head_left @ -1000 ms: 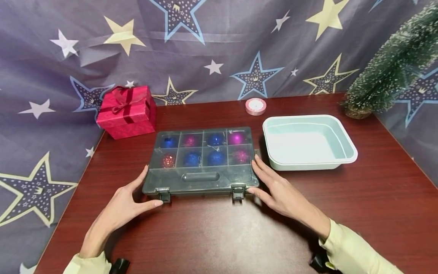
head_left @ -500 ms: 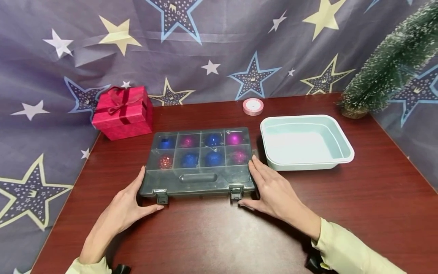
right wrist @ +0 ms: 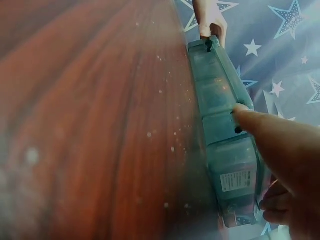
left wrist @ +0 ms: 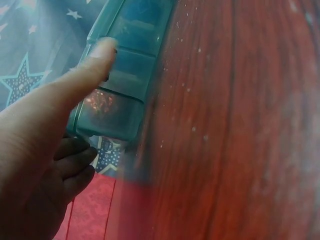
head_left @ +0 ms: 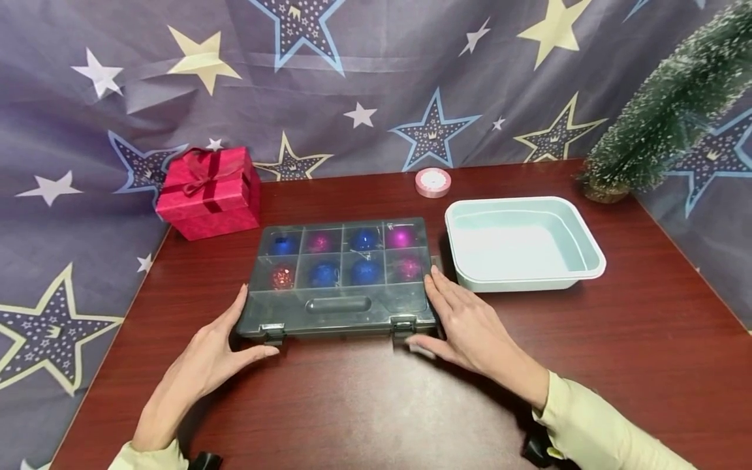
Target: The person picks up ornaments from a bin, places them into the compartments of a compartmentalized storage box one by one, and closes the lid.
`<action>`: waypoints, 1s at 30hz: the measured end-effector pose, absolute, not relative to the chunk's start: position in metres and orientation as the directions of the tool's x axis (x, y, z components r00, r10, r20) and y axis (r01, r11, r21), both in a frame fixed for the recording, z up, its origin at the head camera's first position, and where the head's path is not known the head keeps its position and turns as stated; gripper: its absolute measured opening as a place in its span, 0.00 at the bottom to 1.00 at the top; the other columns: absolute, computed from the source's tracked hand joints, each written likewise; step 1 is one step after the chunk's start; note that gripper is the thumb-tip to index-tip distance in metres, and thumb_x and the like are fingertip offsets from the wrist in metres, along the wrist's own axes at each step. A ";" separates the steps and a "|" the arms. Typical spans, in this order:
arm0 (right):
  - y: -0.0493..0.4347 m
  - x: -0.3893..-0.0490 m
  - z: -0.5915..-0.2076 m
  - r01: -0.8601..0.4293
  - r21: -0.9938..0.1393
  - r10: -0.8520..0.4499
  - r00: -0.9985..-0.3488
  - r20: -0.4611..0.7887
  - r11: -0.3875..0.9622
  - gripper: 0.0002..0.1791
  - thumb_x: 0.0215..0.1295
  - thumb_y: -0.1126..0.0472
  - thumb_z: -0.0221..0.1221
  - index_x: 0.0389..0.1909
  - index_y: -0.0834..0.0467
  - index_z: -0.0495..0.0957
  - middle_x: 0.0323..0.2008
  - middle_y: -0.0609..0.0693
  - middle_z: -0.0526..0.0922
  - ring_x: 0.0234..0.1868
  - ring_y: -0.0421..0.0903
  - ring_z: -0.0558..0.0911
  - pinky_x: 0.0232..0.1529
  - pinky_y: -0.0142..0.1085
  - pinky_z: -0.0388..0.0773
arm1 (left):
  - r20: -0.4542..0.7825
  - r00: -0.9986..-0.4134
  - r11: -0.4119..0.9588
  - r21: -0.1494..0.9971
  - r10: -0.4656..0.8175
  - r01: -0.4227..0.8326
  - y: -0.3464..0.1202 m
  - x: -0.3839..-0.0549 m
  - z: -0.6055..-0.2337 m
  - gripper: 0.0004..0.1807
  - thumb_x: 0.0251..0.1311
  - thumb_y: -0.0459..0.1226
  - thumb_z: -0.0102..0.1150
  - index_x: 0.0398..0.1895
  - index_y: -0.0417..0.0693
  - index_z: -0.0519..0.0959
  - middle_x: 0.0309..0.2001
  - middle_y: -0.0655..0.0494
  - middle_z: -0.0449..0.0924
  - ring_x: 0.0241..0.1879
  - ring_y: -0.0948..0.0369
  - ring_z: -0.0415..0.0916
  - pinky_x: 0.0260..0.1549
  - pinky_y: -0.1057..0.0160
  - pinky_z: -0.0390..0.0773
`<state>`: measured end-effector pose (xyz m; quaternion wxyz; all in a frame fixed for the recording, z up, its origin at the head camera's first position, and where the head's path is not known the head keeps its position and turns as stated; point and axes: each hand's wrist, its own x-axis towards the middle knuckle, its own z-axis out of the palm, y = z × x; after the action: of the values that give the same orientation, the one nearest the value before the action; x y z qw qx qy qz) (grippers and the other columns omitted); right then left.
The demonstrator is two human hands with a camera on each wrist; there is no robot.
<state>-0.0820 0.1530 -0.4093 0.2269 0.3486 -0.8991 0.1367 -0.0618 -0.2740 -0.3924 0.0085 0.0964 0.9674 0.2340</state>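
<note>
A flat grey see-through plastic organizer case [head_left: 341,310] lies lid up on the table. Several baubles sit in its compartments: blue, pink and one glittery red bauble [head_left: 283,277]. At its front left corner my left hand [head_left: 202,359] grips the case, fingers along the side and thumb by the left latch [head_left: 273,333]. My right hand [head_left: 476,329] grips the opposite corner, its thumb near the right latch [head_left: 403,326]. Both wrist views show a thumb against the case's front, with the other fingers partly hidden. How firmly the latches sit cannot be made out.
To the right stands a pale blue plastic tub [head_left: 523,284]. A pink ribbon roll [head_left: 433,183] is behind the case. A red gift box [head_left: 208,192] occupies the back left, and a small frosted tree [head_left: 664,117] the back right. Star-patterned cloth [head_left: 329,78] hangs behind the table.
My right thumb has moved from the case's front right corner to below the right latch. My left thumb keeps close to the left latch. The whole view has shifted slightly.
</note>
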 end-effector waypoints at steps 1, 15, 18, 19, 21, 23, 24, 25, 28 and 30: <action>0.153 -0.082 -0.410 -0.687 -0.100 -0.557 -0.658 0.507 0.720 0.51 0.68 0.29 0.59 0.66 0.75 0.72 0.67 0.71 0.73 0.67 0.61 0.76 0.60 0.55 0.78 | 0.038 -0.981 0.871 0.455 0.190 0.187 -0.275 -0.062 -0.392 0.64 0.55 0.61 0.75 0.85 0.48 0.47 0.73 0.31 0.63 0.64 0.33 0.71 0.56 0.33 0.73; 0.153 -0.086 -0.414 -0.668 -0.259 -0.432 -0.681 0.591 0.698 0.48 0.68 0.27 0.57 0.62 0.70 0.79 0.64 0.66 0.78 0.57 0.62 0.83 0.49 0.56 0.84 | 0.075 -0.986 0.885 0.434 0.152 0.169 -0.274 -0.061 -0.391 0.56 0.61 0.61 0.69 0.83 0.47 0.54 0.70 0.31 0.68 0.60 0.33 0.74 0.54 0.32 0.74; 0.153 -0.086 -0.414 -0.667 -0.263 -0.424 -0.679 0.599 0.697 0.49 0.68 0.26 0.56 0.62 0.69 0.79 0.64 0.66 0.78 0.57 0.62 0.83 0.47 0.56 0.85 | 0.088 -0.983 0.891 0.416 0.160 0.182 -0.273 -0.061 -0.391 0.55 0.62 0.61 0.69 0.83 0.45 0.55 0.69 0.30 0.69 0.57 0.33 0.76 0.52 0.32 0.75; 0.153 -0.086 -0.414 -0.668 -0.262 -0.423 -0.678 0.601 0.696 0.49 0.68 0.26 0.55 0.62 0.69 0.79 0.63 0.66 0.78 0.57 0.62 0.83 0.46 0.56 0.85 | 0.087 -0.983 0.893 0.410 0.164 0.185 -0.273 -0.061 -0.391 0.54 0.62 0.61 0.68 0.83 0.45 0.55 0.68 0.29 0.69 0.56 0.33 0.77 0.51 0.32 0.76; 0.153 -0.086 -0.414 -0.670 -0.260 -0.423 -0.674 0.606 0.695 0.49 0.68 0.25 0.55 0.62 0.69 0.80 0.63 0.66 0.78 0.56 0.62 0.84 0.44 0.56 0.85 | 0.084 -0.982 0.897 0.399 0.171 0.190 -0.272 -0.060 -0.390 0.54 0.63 0.60 0.68 0.82 0.43 0.55 0.68 0.29 0.70 0.55 0.33 0.77 0.51 0.33 0.76; 0.153 -0.086 -0.414 -0.670 -0.258 -0.418 -0.670 0.613 0.696 0.48 0.68 0.25 0.54 0.61 0.68 0.80 0.62 0.66 0.79 0.55 0.62 0.84 0.42 0.56 0.86 | 0.072 -0.982 0.900 0.391 0.176 0.190 -0.271 -0.060 -0.389 0.53 0.64 0.60 0.67 0.82 0.43 0.55 0.68 0.29 0.69 0.55 0.32 0.77 0.51 0.33 0.76; 0.153 -0.086 -0.414 -0.669 -0.257 -0.415 -0.669 0.616 0.697 0.48 0.68 0.25 0.54 0.61 0.68 0.81 0.62 0.65 0.79 0.55 0.62 0.84 0.41 0.56 0.86 | 0.068 -0.982 0.902 0.388 0.178 0.190 -0.270 -0.060 -0.389 0.53 0.64 0.60 0.66 0.82 0.42 0.55 0.68 0.29 0.69 0.55 0.32 0.77 0.51 0.33 0.76; 0.153 -0.086 -0.414 -0.669 -0.257 -0.412 -0.668 0.620 0.698 0.48 0.68 0.25 0.54 0.61 0.68 0.81 0.62 0.65 0.80 0.54 0.62 0.85 0.40 0.55 0.86 | 0.066 -0.982 0.903 0.385 0.178 0.190 -0.270 -0.060 -0.388 0.53 0.65 0.60 0.66 0.82 0.42 0.55 0.68 0.29 0.69 0.55 0.32 0.77 0.51 0.33 0.76; 0.153 -0.086 -0.414 -0.664 -0.260 -0.402 -0.669 0.625 0.702 0.47 0.68 0.26 0.55 0.60 0.67 0.82 0.61 0.65 0.80 0.53 0.61 0.85 0.38 0.55 0.86 | 0.056 -0.983 0.905 0.385 0.173 0.181 -0.269 -0.061 -0.387 0.53 0.64 0.60 0.66 0.82 0.41 0.55 0.68 0.28 0.69 0.56 0.32 0.77 0.52 0.33 0.75; 0.152 -0.086 -0.414 -0.656 -0.262 -0.395 -0.675 0.623 0.708 0.47 0.68 0.26 0.56 0.60 0.67 0.82 0.61 0.64 0.81 0.53 0.61 0.85 0.37 0.55 0.86 | 0.053 -0.985 0.905 0.388 0.166 0.174 -0.269 -0.062 -0.386 0.54 0.64 0.60 0.67 0.82 0.41 0.56 0.68 0.28 0.69 0.56 0.32 0.77 0.52 0.32 0.76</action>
<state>-0.0855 0.1524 -0.4144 0.2719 0.2975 -0.8832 0.2397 -0.0616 -0.2688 -0.3863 -0.0095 0.0871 0.9760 0.1995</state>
